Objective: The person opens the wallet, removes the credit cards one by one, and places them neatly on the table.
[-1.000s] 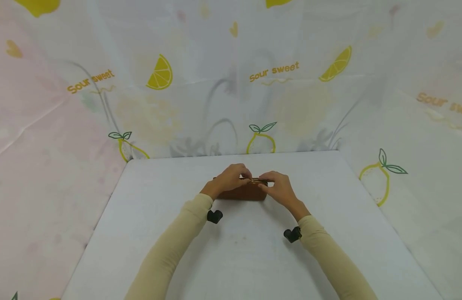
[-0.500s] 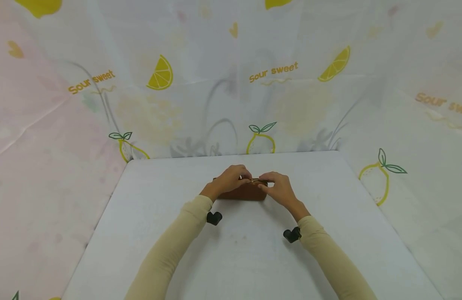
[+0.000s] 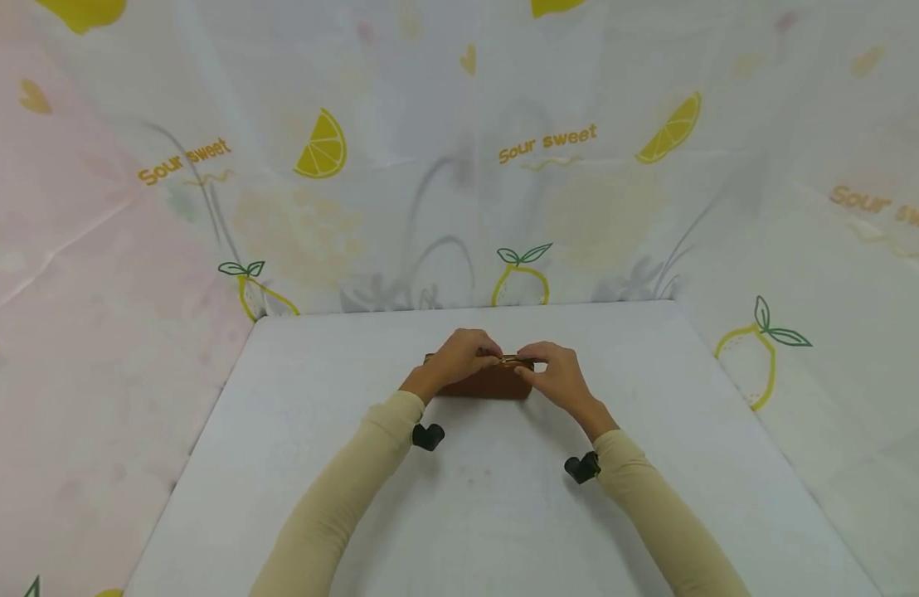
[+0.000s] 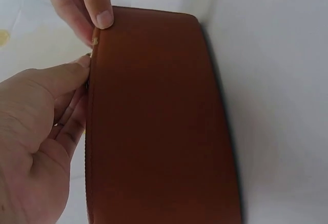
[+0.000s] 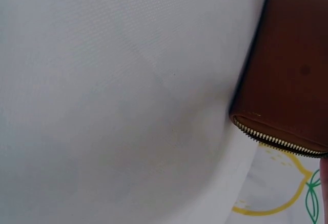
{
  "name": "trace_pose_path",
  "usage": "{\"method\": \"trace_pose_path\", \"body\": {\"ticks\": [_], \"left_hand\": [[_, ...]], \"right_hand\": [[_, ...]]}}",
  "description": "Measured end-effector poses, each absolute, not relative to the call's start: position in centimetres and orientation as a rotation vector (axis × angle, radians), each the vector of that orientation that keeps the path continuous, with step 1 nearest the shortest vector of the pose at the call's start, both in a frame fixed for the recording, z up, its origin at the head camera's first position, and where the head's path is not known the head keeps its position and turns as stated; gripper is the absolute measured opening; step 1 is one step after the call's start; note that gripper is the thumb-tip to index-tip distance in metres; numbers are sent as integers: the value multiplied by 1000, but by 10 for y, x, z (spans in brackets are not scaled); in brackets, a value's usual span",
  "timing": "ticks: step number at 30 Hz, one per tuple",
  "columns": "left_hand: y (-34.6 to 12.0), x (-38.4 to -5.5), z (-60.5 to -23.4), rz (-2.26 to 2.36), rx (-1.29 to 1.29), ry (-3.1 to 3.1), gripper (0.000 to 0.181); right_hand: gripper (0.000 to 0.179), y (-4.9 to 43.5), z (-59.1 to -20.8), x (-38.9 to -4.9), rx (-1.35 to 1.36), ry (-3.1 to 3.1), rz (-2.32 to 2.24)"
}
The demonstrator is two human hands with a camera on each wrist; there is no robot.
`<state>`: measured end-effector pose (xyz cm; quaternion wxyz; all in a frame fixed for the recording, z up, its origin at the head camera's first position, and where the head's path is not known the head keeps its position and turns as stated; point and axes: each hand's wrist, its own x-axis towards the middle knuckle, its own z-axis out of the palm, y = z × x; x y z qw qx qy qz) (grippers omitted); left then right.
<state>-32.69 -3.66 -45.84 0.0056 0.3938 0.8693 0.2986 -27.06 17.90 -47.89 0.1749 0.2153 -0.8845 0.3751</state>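
Note:
A brown zip wallet (image 3: pixel 489 385) stands on its long edge on the white table, zipper side up. My left hand (image 3: pixel 459 356) pinches at the zipper along its top edge. In the left wrist view, this hand's (image 4: pixel 31 116) thumb and fingers close on a small gold zipper pull, mostly hidden by the fingertips. My right hand (image 3: pixel 560 375) grips the top edge near the right end, its thumb on the near face. The right wrist view shows the wallet's end (image 5: pixel 292 70) with gold-coloured zipper teeth (image 5: pixel 277 143) meshed along it.
The white tabletop (image 3: pixel 474 522) runs back to a cloth backdrop (image 3: pixel 400 215) printed with lemons. More cloth rises at both sides. A small black camera (image 3: pixel 428 436) sits at the left wrist, another black camera (image 3: pixel 581 468) at the right.
Both hands and the wallet stay in nearly the same place. Only a very slight shift of the whole head view shows.

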Motion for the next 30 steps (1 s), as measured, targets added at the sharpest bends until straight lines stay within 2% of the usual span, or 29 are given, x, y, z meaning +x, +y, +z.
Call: {"method": "trace_pose_path", "body": {"ticks": [6,16,30], "left_hand": [[-38,-326,-456,917,1178,2697,13],[-43,-325,-455,827,1282,2708,11],[-77,-329,-454,817,1293,2737,7]], "right_hand": [[20,179,-478,-270,582,-2556,1116],[21,179,-477,-269,592,-2570,1073],[21,178,-470,-271,595,-2611,1045]]}}
